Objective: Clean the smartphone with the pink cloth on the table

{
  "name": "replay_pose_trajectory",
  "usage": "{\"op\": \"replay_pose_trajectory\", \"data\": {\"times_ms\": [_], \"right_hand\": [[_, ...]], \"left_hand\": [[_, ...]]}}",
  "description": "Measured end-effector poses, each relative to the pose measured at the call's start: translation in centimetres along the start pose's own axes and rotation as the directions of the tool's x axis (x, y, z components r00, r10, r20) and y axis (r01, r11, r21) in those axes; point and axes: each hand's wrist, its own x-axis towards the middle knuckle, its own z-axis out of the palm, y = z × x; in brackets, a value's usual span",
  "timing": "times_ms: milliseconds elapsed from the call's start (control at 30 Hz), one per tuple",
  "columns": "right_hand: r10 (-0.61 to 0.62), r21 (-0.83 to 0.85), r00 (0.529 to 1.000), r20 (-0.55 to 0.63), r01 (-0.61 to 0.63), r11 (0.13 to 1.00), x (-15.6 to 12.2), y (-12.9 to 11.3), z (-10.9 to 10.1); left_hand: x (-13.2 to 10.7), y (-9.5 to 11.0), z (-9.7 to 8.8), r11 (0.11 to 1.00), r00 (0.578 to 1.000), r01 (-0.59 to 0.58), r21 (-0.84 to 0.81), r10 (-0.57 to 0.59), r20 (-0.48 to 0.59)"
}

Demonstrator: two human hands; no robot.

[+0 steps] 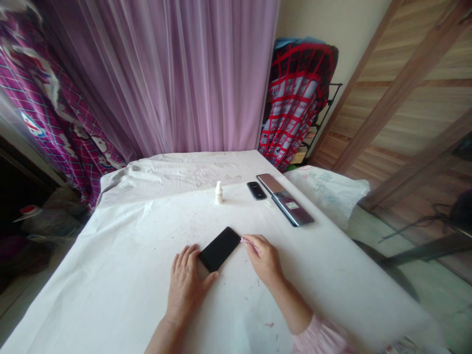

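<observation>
A black phone (220, 248) lies face up on the white cloth of the table (129, 246). My left hand (187, 285) rests flat beside its near corner, fingers stretched out, thumb touching the phone's lower edge. My right hand (263, 258) is closed in a pinch on a thin pink-tipped swab (246, 242), whose tip sits at the phone's right corner. A small white bottle (219, 192) stands upright further back.
Near the table's right edge lie a small dark phone (256, 190), a brownish phone (270, 183) and a grey phone (293, 208). A white plastic bag (328, 189) sits off the right edge. Purple curtains (165, 73) hang behind.
</observation>
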Motion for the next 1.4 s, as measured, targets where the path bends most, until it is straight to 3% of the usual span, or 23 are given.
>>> {"op": "replay_pose_trajectory", "data": {"times_ms": [200,433,567,667,833,1400], "right_hand": [[0.193,0.190,0.981,0.016,-0.193,0.963,1.1,0.0,0.8],[0.225,0.181,0.969,0.107,-0.241,0.954,2.3,-0.3,2.5],[0.122,0.065,0.983,0.138,-0.132,0.989,3.0,-0.4,3.0],[0.008,-0.088,0.984,0.176,0.008,0.996,3.1,-0.6,2.8],[-0.015,-0.278,0.975,0.220,0.077,0.957,2.8,-1.2,2.4],[-0.043,-0.192,0.931,0.361,0.119,0.974,-0.2,-3.3,1.4]], "left_hand": [[-0.9,0.7,-0.6,0.997,1.000,0.003,0.080,-0.001,-0.022],[-1.2,1.3,-1.0,0.999,0.998,-0.002,0.049,-0.001,0.059],[-0.9,1.5,-1.3,1.000,0.994,0.007,0.024,-0.010,0.109],[-0.7,1.4,-1.2,0.998,0.991,-0.057,-0.016,0.059,0.123],[-0.6,1.5,-1.3,0.991,0.982,-0.131,-0.019,0.132,0.133],[-0.4,2.2,-2.2,0.985,0.972,-0.171,0.038,0.162,0.171]]}}
